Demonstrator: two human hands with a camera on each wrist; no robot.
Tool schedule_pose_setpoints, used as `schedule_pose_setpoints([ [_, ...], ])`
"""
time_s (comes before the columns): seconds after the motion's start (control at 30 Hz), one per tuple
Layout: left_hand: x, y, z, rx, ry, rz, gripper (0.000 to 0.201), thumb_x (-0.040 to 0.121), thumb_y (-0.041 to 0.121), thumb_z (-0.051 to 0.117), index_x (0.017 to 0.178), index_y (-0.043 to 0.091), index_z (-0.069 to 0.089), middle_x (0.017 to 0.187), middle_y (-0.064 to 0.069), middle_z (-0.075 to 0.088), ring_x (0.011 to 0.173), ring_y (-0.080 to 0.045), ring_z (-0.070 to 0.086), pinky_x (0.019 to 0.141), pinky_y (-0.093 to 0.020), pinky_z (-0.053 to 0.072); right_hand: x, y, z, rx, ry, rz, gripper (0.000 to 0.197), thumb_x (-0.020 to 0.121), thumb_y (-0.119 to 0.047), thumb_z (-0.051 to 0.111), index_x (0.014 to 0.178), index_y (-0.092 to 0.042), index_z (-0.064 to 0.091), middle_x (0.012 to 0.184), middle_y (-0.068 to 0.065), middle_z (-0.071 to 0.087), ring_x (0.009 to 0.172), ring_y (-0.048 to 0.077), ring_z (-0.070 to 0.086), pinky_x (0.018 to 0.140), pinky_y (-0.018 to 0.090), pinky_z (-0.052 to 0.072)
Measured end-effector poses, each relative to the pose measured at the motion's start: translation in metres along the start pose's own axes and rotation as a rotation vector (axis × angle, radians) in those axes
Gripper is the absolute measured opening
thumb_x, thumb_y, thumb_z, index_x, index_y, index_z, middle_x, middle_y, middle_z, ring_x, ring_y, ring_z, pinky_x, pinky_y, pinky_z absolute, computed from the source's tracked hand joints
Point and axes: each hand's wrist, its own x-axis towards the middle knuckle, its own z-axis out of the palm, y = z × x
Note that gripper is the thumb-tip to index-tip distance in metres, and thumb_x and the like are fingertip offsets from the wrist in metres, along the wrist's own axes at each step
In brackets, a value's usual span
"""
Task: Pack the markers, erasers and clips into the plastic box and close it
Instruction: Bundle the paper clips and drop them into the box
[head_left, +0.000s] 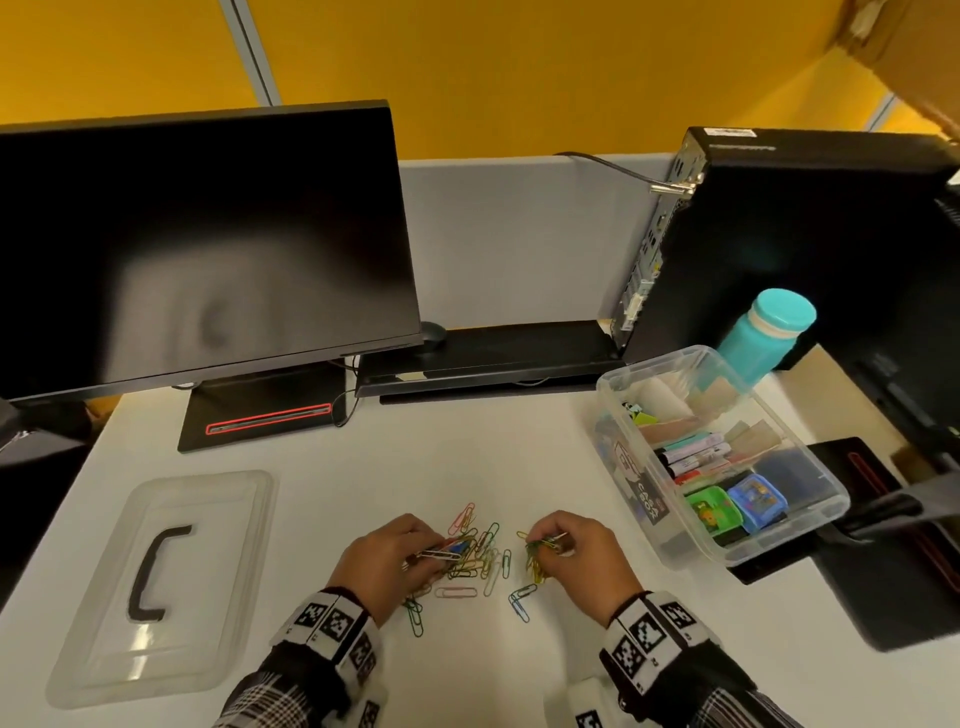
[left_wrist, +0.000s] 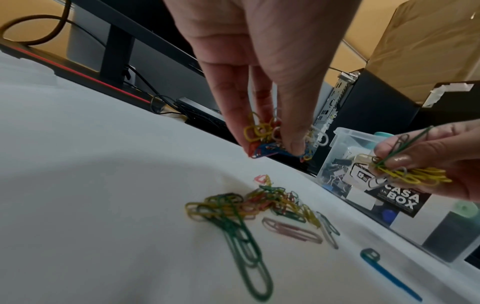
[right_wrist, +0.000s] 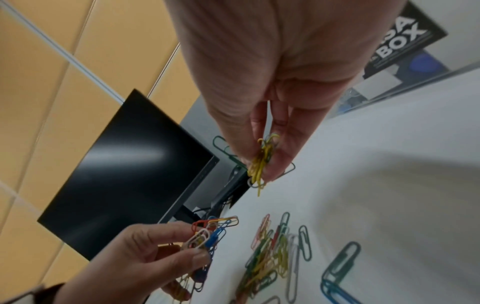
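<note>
Head view shows the clip-gathering step under way: the left hand (head_left: 387, 558) pinches a mixed bunch of coloured paper clips between thumb and fingers (left_wrist: 233, 115), and the right hand (head_left: 582, 556) pinches a mostly yellow and green bunch (right_wrist: 259, 166), both just above the loose pile of paper clips (head_left: 480, 558) on the white worktop (head_left: 363, 478). The clear plastic box (head_left: 649, 499) stands open to the right of the pile, markers (head_left: 696, 454) and two small green and blue cases, probably erasers (head_left: 737, 506), already inside. Its lid (head_left: 156, 582) lies flat well to the left of the pile. Next, I judge, each handful must go across into the box, then the stragglers, then the lid. Behind the pile stand a dark monitor (head_left: 197, 249) and a computer tower (head_left: 779, 234), a teal bottle (head_left: 769, 332) beside it, against yellow partition walls.
</note>
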Motion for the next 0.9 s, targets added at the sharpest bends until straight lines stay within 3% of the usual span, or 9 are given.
schedule_pose_setpoints([
  [0.17, 0.005, 0.008, 0.001, -0.035, 0.035, 0.020, 0.021, 0.083, 0.044, 0.064, 0.103, 0.038, 0.069, 0.094, 0.031, 0.057, 0.076, 0.010, 0.056, 0.070, -0.014, 0.049, -0.011, -0.010, -0.019, 0.161, -0.016, 0.038, 0.021, 0.080, 0.001, 0.068, 0.075, -0.020, 0.069, 0.068, -0.001, 0.066, 0.061, 0.012, 0.061, 0.064, 0.022, 0.053],
  [0.3, 0.012, 0.014, 0.008, -0.037, 0.027, 0.000, 0.020, 0.083, 0.043, 0.065, 0.102, 0.038, 0.069, 0.093, 0.032, 0.057, 0.080, 0.010, 0.056, 0.070, -0.015, 0.048, -0.017, -0.031, -0.045, 0.403, 0.001, 0.047, 0.017, 0.080, 0.008, 0.066, 0.080, -0.008, 0.068, 0.067, 0.005, 0.068, 0.058, 0.012, 0.062, 0.061, 0.024, 0.054],
  [0.5, 0.016, 0.017, 0.018, -0.043, -0.010, -0.031, 0.028, 0.081, 0.049, 0.062, 0.103, 0.035, 0.070, 0.092, 0.032, 0.056, 0.089, 0.012, 0.054, 0.068, -0.009, 0.043, -0.004, -0.062, -0.121, 0.559, 0.180, 0.008, 0.014, 0.081, 0.001, 0.066, 0.087, -0.012, 0.069, 0.077, 0.004, 0.072, 0.066, 0.011, 0.067, 0.059, 0.018, 0.053],
  [0.6, 0.017, 0.018, 0.018, -0.039, -0.012, -0.045, 0.029, 0.082, 0.049, 0.061, 0.105, 0.033, 0.070, 0.094, 0.033, 0.055, 0.093, 0.013, 0.052, 0.067, -0.007, 0.040, 0.024, -0.066, -0.173, 0.482, 0.287, -0.042, 0.013, 0.083, -0.003, 0.066, 0.084, -0.015, 0.070, 0.077, 0.001, 0.073, 0.068, 0.010, 0.068, 0.063, 0.019, 0.055],
  [0.73, 0.017, 0.023, 0.018, -0.034, 0.004, -0.081, 0.023, 0.083, 0.040, 0.065, 0.103, 0.030, 0.071, 0.095, 0.030, 0.057, 0.097, 0.013, 0.050, 0.064, -0.003, 0.038, 0.077, -0.051, -0.222, 0.294, 0.393, 0.022, 0.020, 0.081, 0.006, 0.065, 0.074, -0.013, 0.064, 0.056, -0.004, 0.068, 0.050, 0.002, 0.063, 0.053, 0.014, 0.054],
  [0.8, 0.017, 0.024, 0.017, -0.037, 0.018, -0.087, 0.022, 0.083, 0.040, 0.066, 0.102, 0.029, 0.071, 0.093, 0.032, 0.055, 0.097, 0.013, 0.050, 0.064, -0.003, 0.041, 0.104, -0.041, -0.230, 0.131, 0.411, 0.104, 0.024, 0.080, 0.006, 0.067, 0.068, -0.014, 0.062, 0.066, 0.006, 0.068, 0.051, 0.007, 0.063, 0.049, 0.014, 0.053],
  [0.9, 0.015, 0.025, 0.017, -0.045, 0.022, -0.096, 0.022, 0.083, 0.040, 0.066, 0.102, 0.031, 0.071, 0.092, 0.034, 0.054, 0.097, 0.013, 0.050, 0.064, -0.004, 0.042, 0.135, -0.037, -0.223, -0.202, 0.391, 0.197, 0.023, 0.081, 0.001, 0.066, 0.066, -0.014, 0.058, 0.082, 0.014, 0.064, 0.069, 0.022, 0.061, 0.054, 0.021, 0.051],
])
